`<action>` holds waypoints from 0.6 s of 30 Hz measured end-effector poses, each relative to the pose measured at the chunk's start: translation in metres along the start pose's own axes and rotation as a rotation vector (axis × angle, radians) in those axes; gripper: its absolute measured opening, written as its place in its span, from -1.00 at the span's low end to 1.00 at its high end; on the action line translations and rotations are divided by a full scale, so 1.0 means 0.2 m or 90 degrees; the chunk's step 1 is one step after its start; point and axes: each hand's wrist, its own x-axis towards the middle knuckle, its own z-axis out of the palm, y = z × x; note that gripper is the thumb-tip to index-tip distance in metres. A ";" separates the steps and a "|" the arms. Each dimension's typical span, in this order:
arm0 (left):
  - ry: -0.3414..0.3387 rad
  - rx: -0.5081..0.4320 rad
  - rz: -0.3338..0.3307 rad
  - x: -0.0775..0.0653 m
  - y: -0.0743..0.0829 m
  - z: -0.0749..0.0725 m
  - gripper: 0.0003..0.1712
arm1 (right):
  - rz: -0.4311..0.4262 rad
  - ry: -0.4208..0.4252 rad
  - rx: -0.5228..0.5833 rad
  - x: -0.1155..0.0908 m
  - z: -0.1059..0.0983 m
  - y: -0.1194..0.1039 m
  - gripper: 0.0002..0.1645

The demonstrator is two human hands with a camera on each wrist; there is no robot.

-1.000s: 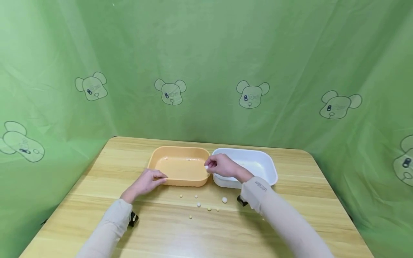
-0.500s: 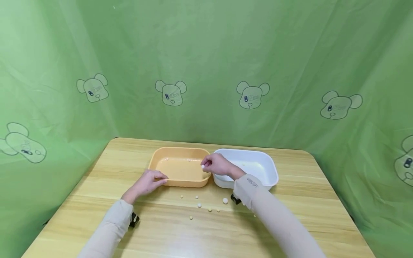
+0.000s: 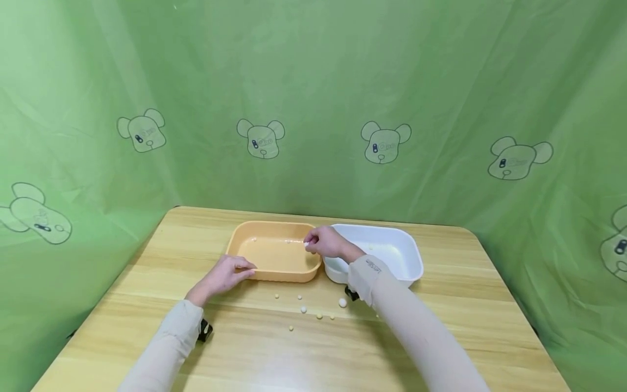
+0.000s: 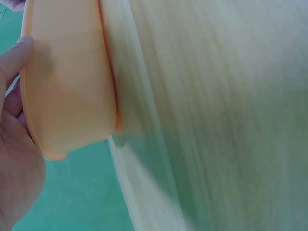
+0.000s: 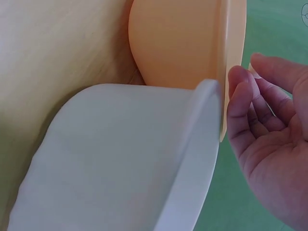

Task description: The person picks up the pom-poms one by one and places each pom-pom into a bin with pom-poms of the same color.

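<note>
My left hand (image 3: pixel 222 276) grips the front-left rim of an orange plastic tray (image 3: pixel 284 276). In the left wrist view the thumb (image 4: pixel 18 54) lies against the tray's outer wall (image 4: pixel 72 86), with the fingers behind the rim. Over the tray's right end, my right hand (image 3: pixel 329 243) pinches a small white ball (image 3: pixel 306 244) between thumb and fingertips. The right wrist view shows that ball (image 5: pixel 254 72) partly hidden by the fingers. A white plastic tray (image 3: pixel 394 263) stands beside the orange one, beneath the right wrist.
Several small balls, white (image 3: pixel 342 302) and yellow (image 3: pixel 319 316), lie on the wooden table (image 3: pixel 254 348) in front of the trays. A few tiny balls (image 3: pixel 254 239) are inside the orange tray, and a yellow one (image 3: pixel 370 248) in the white tray. A green curtain (image 3: pixel 313 179) hangs behind.
My right hand has shifted left, from the gap between the trays to over the orange tray's right end, still pinching the white ball. The left hand has stayed on the rim.
</note>
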 end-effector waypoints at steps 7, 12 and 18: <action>0.010 -0.001 0.038 0.00 -0.02 0.01 -0.84 | 0.010 0.003 0.009 0.03 0.00 0.00 -0.77; 0.017 -0.001 0.049 0.01 -0.02 0.00 -0.85 | 0.009 0.021 0.001 0.04 0.00 0.01 -0.68; -0.015 -0.007 -0.007 0.01 0.00 -0.01 -0.86 | 0.014 0.023 0.008 0.03 -0.01 0.00 -0.66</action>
